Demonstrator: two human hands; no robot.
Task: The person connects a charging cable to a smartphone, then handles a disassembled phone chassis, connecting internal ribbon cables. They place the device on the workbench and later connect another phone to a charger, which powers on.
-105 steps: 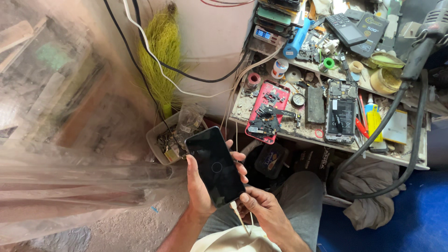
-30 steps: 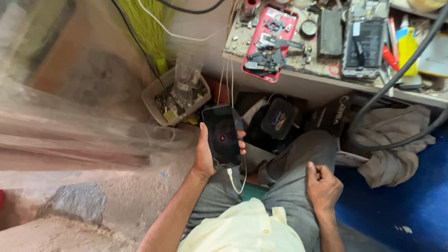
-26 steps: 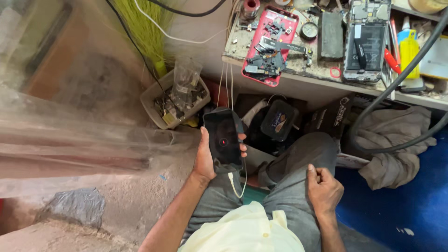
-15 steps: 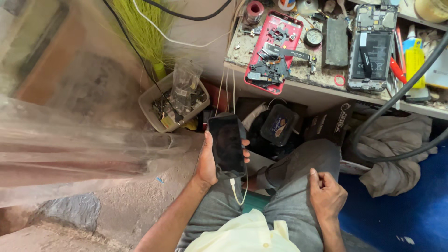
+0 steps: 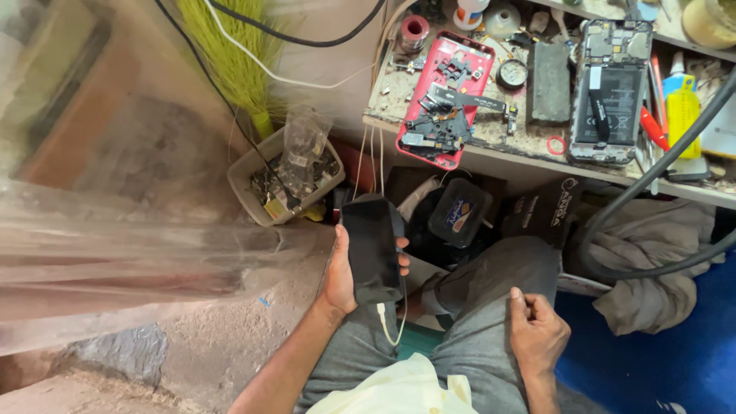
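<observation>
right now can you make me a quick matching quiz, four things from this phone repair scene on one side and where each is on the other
Things:
1. black phone
2. red phone shell
3. right hand
4. grey tub

Places:
A. on the floor by the green broom
B. resting on the right thigh
C. in the left hand
D. on the workbench edge

Pairs: 1-C, 2-D, 3-B, 4-A

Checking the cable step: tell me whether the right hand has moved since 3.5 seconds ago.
Yes. The right hand has left the phone's lower end and now rests closed on the right thigh, away from the phone; the left hand holds the phone.
</observation>
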